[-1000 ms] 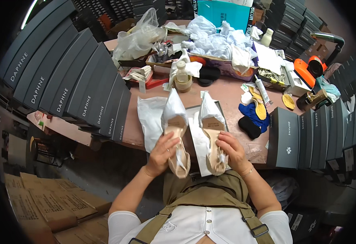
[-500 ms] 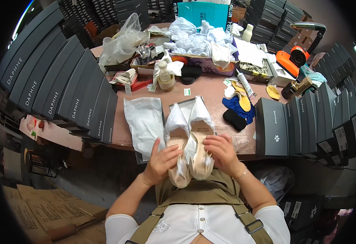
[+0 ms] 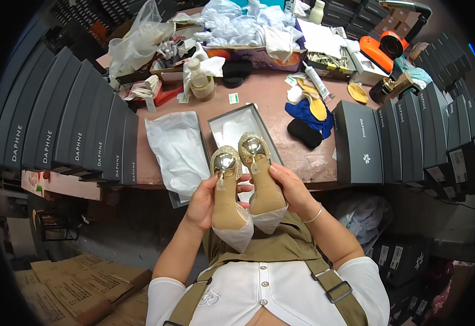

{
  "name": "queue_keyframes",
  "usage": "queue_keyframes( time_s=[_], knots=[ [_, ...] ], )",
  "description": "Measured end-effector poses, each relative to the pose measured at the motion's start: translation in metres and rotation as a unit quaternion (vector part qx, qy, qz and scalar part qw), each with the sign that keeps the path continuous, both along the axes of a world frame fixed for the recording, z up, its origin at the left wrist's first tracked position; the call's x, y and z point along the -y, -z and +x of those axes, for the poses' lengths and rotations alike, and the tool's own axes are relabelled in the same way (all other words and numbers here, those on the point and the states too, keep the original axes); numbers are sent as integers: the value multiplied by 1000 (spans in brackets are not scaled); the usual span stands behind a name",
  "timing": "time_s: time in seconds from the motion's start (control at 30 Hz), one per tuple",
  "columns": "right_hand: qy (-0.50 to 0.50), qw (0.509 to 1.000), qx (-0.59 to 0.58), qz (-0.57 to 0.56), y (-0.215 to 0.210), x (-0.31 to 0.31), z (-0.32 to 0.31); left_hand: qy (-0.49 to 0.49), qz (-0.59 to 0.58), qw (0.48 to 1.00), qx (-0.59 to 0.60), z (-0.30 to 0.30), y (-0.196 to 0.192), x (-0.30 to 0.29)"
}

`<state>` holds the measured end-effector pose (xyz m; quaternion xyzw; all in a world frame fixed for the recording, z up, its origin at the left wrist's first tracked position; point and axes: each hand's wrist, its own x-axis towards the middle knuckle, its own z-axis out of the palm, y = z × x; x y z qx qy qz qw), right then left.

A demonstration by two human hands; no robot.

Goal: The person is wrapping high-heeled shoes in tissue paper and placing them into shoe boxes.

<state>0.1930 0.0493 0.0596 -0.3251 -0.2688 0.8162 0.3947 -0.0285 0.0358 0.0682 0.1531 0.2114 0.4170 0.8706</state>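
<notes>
Two upturned shoes [image 3: 229,211] [image 3: 266,189], one per grip [image 3: 199,205] [image 3: 294,190]

A bottle [image 3: 196,75] stands at eleven o'clock, a blue cloth [image 3: 306,114] lies at two, cardboard cartons [image 3: 83,282] at eight.

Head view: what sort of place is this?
Likely a shoe-packing workshop: the left hand and right hand hold shoes near an open box, dark boxes line the bench, and brown cartons lie at lower left.

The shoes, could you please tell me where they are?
In the head view, just below centre, the shoes are held between the left hand and right hand, near the open box.
</notes>
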Motion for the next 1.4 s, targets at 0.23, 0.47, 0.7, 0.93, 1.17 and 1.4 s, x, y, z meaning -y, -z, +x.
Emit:
queue_keyframes(
  time_s=[0.23, 0.47, 0.7, 0.93, 1.17, 1.4],
  knots=[
    [-33, 991, 71, 107, 1, 5, 8, 23, 29, 999, 12, 0, 6, -5],
    [-4, 997, 7, 82, 13, 8, 10, 20, 83, 996, -17, 3, -4, -5],
    [100, 956, 221, 167, -2, -3, 25, 53, 92, 994, -8, -7, 4, -6],
    [98, 880, 426, 186, 72, -124, 105, -18, 9, 1000, 6, -11, -6, -14],
    [-15, 907, 289, 305, 1, -102, 33, 108, 203, 939, -257, -28, -13, -8],
    [-449, 823, 197, 287, -12, -39, -4, 347, 561, 484, -575, -6, -49, -21]
  ],
)
